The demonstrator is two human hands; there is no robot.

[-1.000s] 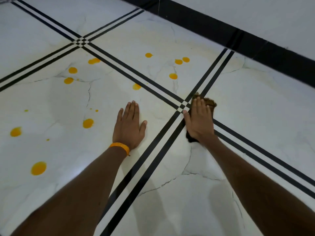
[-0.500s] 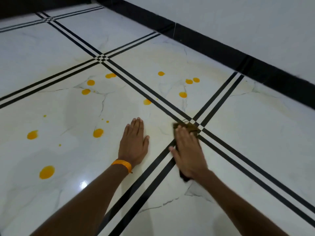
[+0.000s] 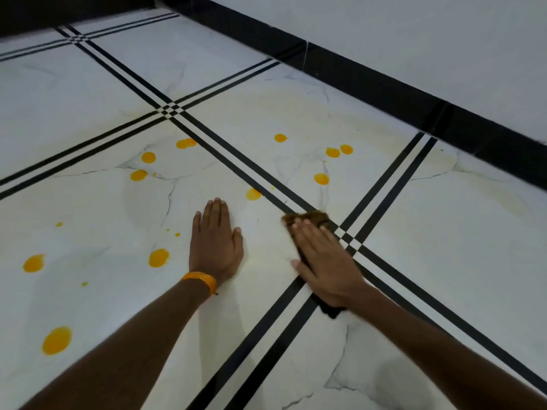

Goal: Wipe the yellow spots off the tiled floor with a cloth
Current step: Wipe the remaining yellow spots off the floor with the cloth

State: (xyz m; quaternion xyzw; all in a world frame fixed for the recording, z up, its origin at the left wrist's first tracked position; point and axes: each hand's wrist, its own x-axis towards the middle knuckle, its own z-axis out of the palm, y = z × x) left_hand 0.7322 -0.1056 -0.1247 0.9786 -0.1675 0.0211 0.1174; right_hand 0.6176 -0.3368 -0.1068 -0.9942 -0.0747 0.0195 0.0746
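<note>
A white marble-look tiled floor (image 3: pixel 444 247) with black double stripes carries several yellow spots. The nearest spot (image 3: pixel 253 194) lies just ahead of my hands; others sit farther out (image 3: pixel 321 179) and to the left (image 3: pixel 158 258). My right hand (image 3: pixel 322 261) presses flat on a dark brown cloth (image 3: pixel 313 216), whose ends show beyond the fingertips and under the wrist. The cloth lies by the stripe crossing. My left hand (image 3: pixel 214 244), with an orange wristband, rests flat on the tile, fingers together, holding nothing.
A black skirting board (image 3: pixel 384 84) runs along the white wall (image 3: pixel 414 39) at the back right. A larger yellow spot (image 3: pixel 56 340) lies at the near left. Pale yellowish smears show on the tile behind the far spots.
My right hand has slid the cloth to the left, from right of the stripe crossing onto the tile beside my left hand. The left hand stays planted. The view has tilted up.
</note>
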